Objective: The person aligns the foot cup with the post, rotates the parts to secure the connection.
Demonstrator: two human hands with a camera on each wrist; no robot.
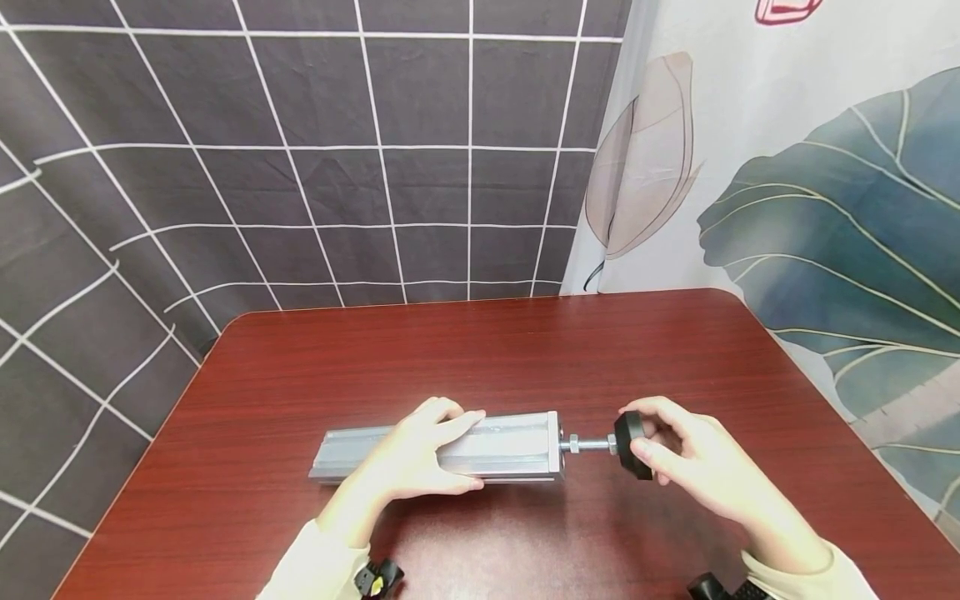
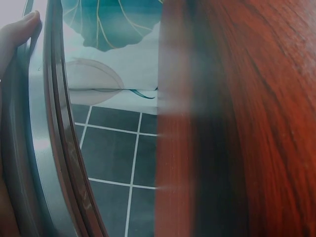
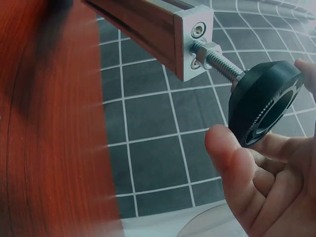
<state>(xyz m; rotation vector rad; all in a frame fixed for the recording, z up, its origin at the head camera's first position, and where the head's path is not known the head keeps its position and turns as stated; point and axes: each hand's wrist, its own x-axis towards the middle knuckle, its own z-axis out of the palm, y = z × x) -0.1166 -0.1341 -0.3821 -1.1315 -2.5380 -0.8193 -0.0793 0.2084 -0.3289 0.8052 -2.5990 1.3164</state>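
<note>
Fingers of the right hand (image 1: 701,465): curled to pinch the rim of a black, bevelled, disc-like foot (image 1: 626,433).
Fingers of the left hand (image 1: 415,458): clamped across a long, silver-grey, grooved metal bar (image 1: 517,448), thumb along the near side, the others over the far side.
Bar's place: near the middle of a red-brown, wood-grained bench (image 1: 450,358), held above its top; the left wrist view shows curtain between the two.
Long axis: left to right in front of the person, close to level and roughly parallel with the bench's far edge.
Pointing: a threaded steel rod (image 1: 595,445) juts out of the square silver end plate (image 3: 185,44) toward the person's right, nearly in line with the bar.
Rod and foot: a hexagonal steel nut (image 3: 212,52) sits on the rod close to the plate; the foot caps the outer end, its hollow, ribbed face turned away from the bar toward the right palm.
Wrists: cream sleeves (image 1: 318,567), with a small black device (image 1: 378,577) at the left one.
Backdrop: a dark grey curtain with white grid lines (image 1: 427,183) beside a white curtain printed with large leaves (image 1: 720,100).
</note>
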